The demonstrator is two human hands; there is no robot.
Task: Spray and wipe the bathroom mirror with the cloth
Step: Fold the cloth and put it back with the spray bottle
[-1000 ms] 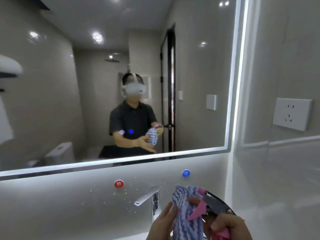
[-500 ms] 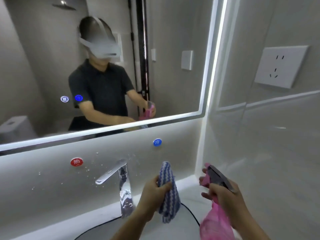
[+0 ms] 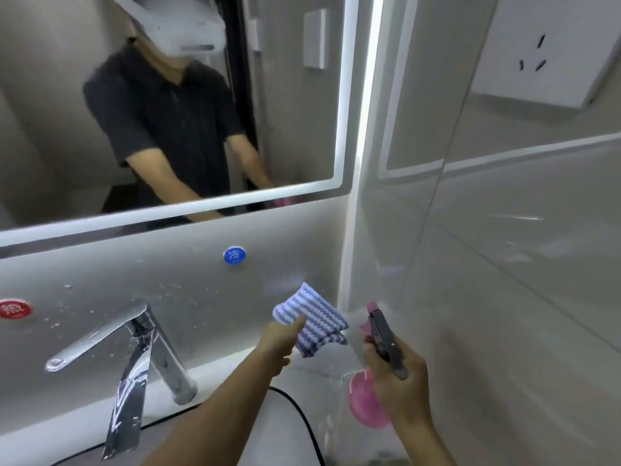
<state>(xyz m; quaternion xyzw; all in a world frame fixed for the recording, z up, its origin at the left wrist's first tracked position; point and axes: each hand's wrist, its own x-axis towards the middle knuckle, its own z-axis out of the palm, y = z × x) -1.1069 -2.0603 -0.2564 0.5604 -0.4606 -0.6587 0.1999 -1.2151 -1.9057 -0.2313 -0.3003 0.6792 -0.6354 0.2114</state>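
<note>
1. Your right hand (image 3: 400, 381) is nearest, low on the right, its fingers (image 3: 369, 344) closed around the neck of the pink spray bottle (image 3: 368, 403). The bottle's dark trigger head (image 3: 384, 338) points up and away toward the wall corner.
2. Just left of it, your left hand (image 3: 277, 344) grips the blue-and-white striped cloth (image 3: 311, 322), thumb on top and fingers wrapped beneath. The folded cloth sticks out beyond the hand, held in the air above the surface (image 3: 295, 375) and apart from the bottle.
3. Further left, the chrome faucet (image 3: 134, 358) stands on the surface with its spout angled toward the left, over a basin edged by a dark rim (image 3: 302, 422).
4. Behind these, the wall panel (image 3: 151, 270) carries a round blue button (image 3: 234, 255) and, at the far left, a red one (image 3: 15, 309). Pale specks dot the panel around the faucet.
5. Above the panel, the mirror (image 3: 285, 129) with its lit edge shows your reflection in a dark shirt. The cloth is well below the glass and not touching it.
6. On the right-hand wall, a white power socket (image 3: 544, 52) sits high up.
</note>
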